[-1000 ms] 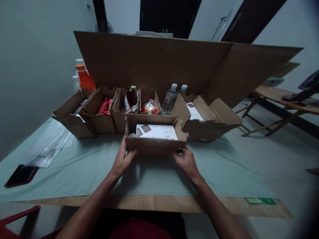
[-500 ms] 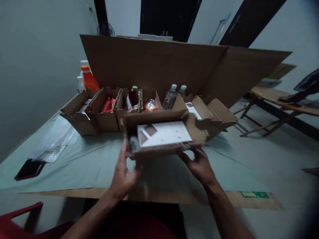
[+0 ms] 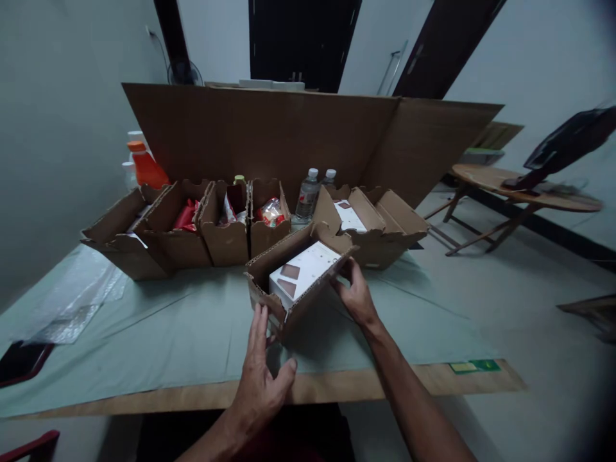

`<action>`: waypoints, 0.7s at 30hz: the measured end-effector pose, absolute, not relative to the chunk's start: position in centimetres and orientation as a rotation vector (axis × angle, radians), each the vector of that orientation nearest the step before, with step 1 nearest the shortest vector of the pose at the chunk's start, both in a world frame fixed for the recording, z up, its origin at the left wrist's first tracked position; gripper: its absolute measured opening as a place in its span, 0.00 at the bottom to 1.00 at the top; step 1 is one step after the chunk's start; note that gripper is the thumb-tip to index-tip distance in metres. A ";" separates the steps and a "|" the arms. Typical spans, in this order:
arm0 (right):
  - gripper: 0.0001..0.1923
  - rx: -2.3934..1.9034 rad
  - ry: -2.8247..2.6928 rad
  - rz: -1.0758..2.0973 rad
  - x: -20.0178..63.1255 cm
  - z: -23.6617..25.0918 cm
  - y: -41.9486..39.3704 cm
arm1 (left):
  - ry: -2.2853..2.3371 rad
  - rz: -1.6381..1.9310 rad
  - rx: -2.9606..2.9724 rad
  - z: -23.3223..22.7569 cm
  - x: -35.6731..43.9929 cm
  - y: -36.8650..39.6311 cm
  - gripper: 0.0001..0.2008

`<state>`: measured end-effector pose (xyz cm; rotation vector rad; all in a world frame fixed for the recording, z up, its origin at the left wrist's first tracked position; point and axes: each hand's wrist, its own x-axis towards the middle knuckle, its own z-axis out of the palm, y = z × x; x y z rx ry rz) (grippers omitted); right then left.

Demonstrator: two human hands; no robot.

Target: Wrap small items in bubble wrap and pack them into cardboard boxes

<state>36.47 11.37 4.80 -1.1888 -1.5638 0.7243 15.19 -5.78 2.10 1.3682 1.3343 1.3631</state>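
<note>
box before box row, between hands

A makeshift packing room is showing here: a row of cardboard trays holding snacks is sitting on a covered table, a big cardboard sheet is standing behind, bubble wrap is lying at the left.

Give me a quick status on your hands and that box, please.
Left hand open at cardboard box's near corner. Right hand gripping its far side. Box tilted, white packet inside. Nothing in the way.
</note>
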 end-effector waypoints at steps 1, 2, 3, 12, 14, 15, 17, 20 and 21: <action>0.36 -1.190 -1.544 0.715 36.2 4.4 11.8 | 1.330 1.358 1.383 2.2 15.6 -5.7 0.44; 0.37 -1.193 -1.530 0.700 35.9 4.0 12.1 | 1.328 1.354 1.399 2.3 15.9 -5.7 0.44; 0.38 -1.189 -1.522 0.685 35.6 3.6 12.3 | 1.326 1.350 1.415 2.3 16.2 -5.7 0.44; 0.27 -0.993 -1.507 0.579 33.3 2.7 14.1 | 1.317 1.402 1.451 0.9 18.5 -6.0 0.42; 0.25 -0.974 -1.474 0.610 33.7 3.1 14.9 | 1.281 1.350 1.496 0.8 19.4 -5.9 0.42; 0.24 -0.962 -1.460 0.636 34.0 3.3 15.2 | 1.254 1.325 1.524 0.8 19.9 -5.8 0.43; 0.23 -0.947 -1.441 0.708 34.9 3.4 15.6 | 1.212 1.294 1.543 1.1 21.1 -5.5 0.43; 0.20 -1.003 -1.428 0.806 36.6 2.8 15.2 | 1.218 1.296 1.466 1.6 23.0 -4.4 0.43; 0.19 -1.041 -1.418 0.825 37.1 2.4 14.7 | 1.225 1.302 1.431 1.7 23.6 -3.9 0.43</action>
